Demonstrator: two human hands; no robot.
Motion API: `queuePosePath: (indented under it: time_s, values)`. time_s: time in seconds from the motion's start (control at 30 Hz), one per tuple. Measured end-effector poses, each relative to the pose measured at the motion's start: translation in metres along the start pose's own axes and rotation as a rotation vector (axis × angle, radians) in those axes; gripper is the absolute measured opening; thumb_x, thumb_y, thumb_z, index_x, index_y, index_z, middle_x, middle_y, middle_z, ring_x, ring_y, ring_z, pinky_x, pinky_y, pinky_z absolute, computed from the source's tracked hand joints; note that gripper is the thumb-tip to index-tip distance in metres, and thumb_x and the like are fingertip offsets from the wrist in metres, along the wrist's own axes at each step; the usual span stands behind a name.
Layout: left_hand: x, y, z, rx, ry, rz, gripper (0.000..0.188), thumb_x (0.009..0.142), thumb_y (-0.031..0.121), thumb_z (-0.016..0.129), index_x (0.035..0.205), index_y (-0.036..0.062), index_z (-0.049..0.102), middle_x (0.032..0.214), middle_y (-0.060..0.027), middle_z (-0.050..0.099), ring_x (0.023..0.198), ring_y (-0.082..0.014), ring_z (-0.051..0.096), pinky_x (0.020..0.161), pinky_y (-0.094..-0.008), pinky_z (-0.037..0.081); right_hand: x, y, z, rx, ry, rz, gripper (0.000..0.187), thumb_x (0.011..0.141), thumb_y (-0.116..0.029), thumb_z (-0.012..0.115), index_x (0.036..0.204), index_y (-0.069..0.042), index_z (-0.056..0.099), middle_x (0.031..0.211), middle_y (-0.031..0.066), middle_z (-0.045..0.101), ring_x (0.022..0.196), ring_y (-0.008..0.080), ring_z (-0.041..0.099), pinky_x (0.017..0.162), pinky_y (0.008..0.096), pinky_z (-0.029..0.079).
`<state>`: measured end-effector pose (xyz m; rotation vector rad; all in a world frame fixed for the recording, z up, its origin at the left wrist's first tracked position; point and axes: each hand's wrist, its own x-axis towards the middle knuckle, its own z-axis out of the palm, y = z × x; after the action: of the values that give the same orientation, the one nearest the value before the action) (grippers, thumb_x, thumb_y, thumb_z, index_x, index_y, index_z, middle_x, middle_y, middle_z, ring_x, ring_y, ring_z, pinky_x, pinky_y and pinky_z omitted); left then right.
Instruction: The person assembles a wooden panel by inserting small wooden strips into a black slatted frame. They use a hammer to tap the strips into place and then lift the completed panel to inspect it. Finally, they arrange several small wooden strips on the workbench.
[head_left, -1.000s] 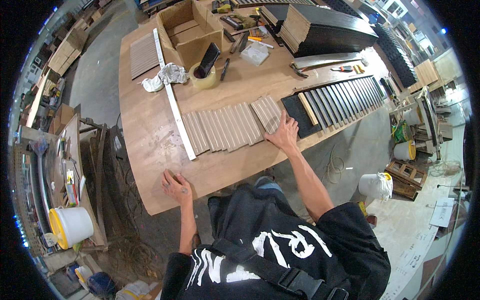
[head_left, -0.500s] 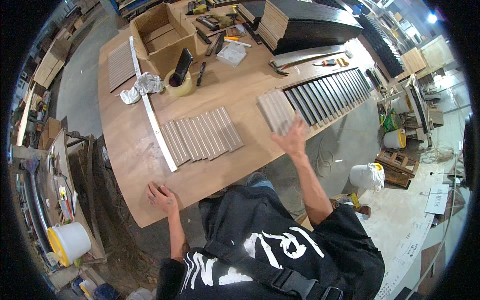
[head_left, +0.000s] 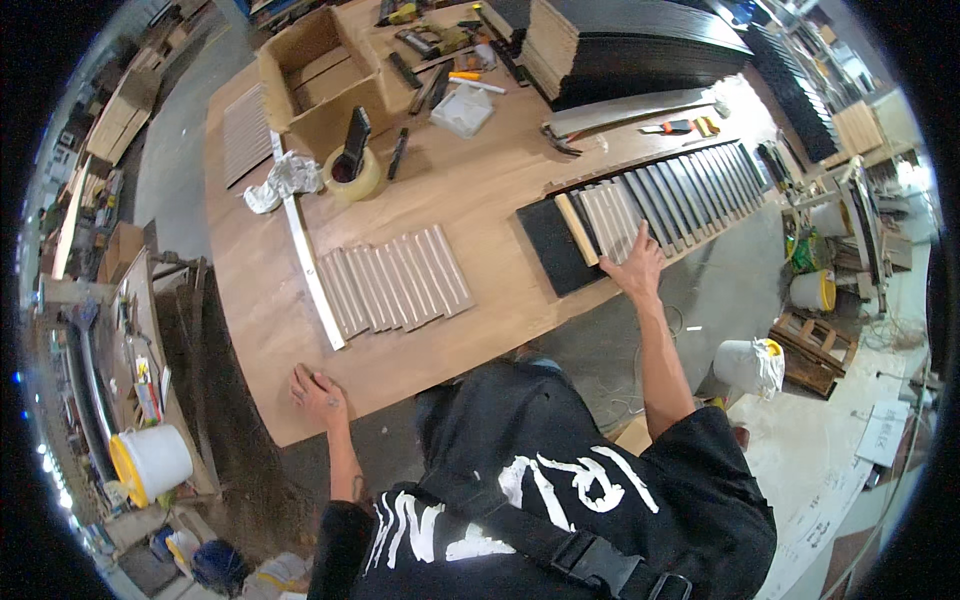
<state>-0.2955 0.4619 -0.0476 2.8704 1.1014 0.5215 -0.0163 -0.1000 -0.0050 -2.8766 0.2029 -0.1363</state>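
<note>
My right hand (head_left: 635, 270) grips the near ends of a small group of grey-brown slats (head_left: 606, 212), thumb on their left and fingers stretched along their right. These slats lie on a black panel (head_left: 548, 248) at the right of the table. A pale wood strip (head_left: 577, 230) lies just left of them, and a row of dark, light-edged strips (head_left: 705, 190) continues to their right. My left hand (head_left: 318, 398) rests on the table's near left corner, fingers spread, holding nothing. Between my hands lies another set of grooved grey-brown slats (head_left: 400, 280).
A white straight bar (head_left: 310, 257) borders the middle slats. Beyond stand a cardboard box (head_left: 320, 80), a tape roll (head_left: 354, 178) with a black object in it, and a white rag (head_left: 284, 180). A hammer (head_left: 562, 142) and stacked black boards (head_left: 640, 50) lie at the back.
My right hand has moved right with the small group of slats, uncovering the black panel's left end and the pale strip. My left hand stays on the table corner.
</note>
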Motion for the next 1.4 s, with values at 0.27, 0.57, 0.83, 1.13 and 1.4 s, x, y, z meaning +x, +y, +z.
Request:
queuePosePath:
  time_s: [0.27,0.57,0.83,1.13,1.4]
  values:
    - [-0.001,-0.001,0.007,0.008,0.000,-0.024,0.046,0.096,0.024,0.051,0.136,0.0001,0.051,0.139,-0.0190,0.048,0.128,-0.0406,0.044,0.103,-0.0550,0.036,-0.054,-0.067,-0.005,0.535,0.050,-0.244,0.078,0.076,-0.025,0.081,0.141,0.000,0.046,0.132,0.0236,0.054,0.119,0.0413,0.052,0.105,0.0513,0.036]
    - [0.002,0.005,0.001,-0.057,0.034,-0.001,0.045,0.094,0.022,0.054,0.133,0.0016,0.053,0.138,-0.0163,0.049,0.123,-0.0393,0.045,0.103,-0.0530,0.036,-0.122,-0.219,0.063,0.326,-0.232,-0.578,0.106,0.070,-0.045,0.084,0.151,-0.002,0.029,0.143,0.0225,0.044,0.131,0.0414,0.039,0.109,0.0552,0.029]
    - [0.001,-0.002,0.003,-0.077,0.052,0.008,0.042,0.097,0.023,0.051,0.133,0.0009,0.053,0.138,-0.0164,0.048,0.123,-0.0395,0.046,0.101,-0.0549,0.035,-0.131,-0.237,0.067,0.257,-0.171,-0.529,0.109,0.071,-0.045,0.083,0.154,-0.003,0.025,0.143,0.0214,0.045,0.131,0.0384,0.042,0.107,0.0537,0.030]
    - [0.001,-0.004,0.005,-0.143,-0.038,-0.047,0.042,0.097,0.023,0.050,0.134,0.0020,0.052,0.139,-0.0149,0.044,0.127,-0.0385,0.042,0.102,-0.0548,0.035,-0.118,-0.235,0.066,0.262,-0.214,-0.448,0.108,0.072,-0.037,0.084,0.156,-0.005,0.023,0.135,0.0222,0.053,0.126,0.0413,0.046,0.102,0.0539,0.035]
    - [0.003,-0.003,-0.001,-0.168,0.001,-0.009,0.044,0.096,0.024,0.051,0.135,0.0022,0.051,0.139,-0.0155,0.044,0.128,-0.0381,0.040,0.104,-0.0555,0.032,-0.093,-0.213,0.066,0.392,-0.221,-0.516,0.110,0.072,-0.022,0.085,0.157,-0.008,0.017,0.136,0.0226,0.054,0.126,0.0439,0.046,0.103,0.0583,0.038]
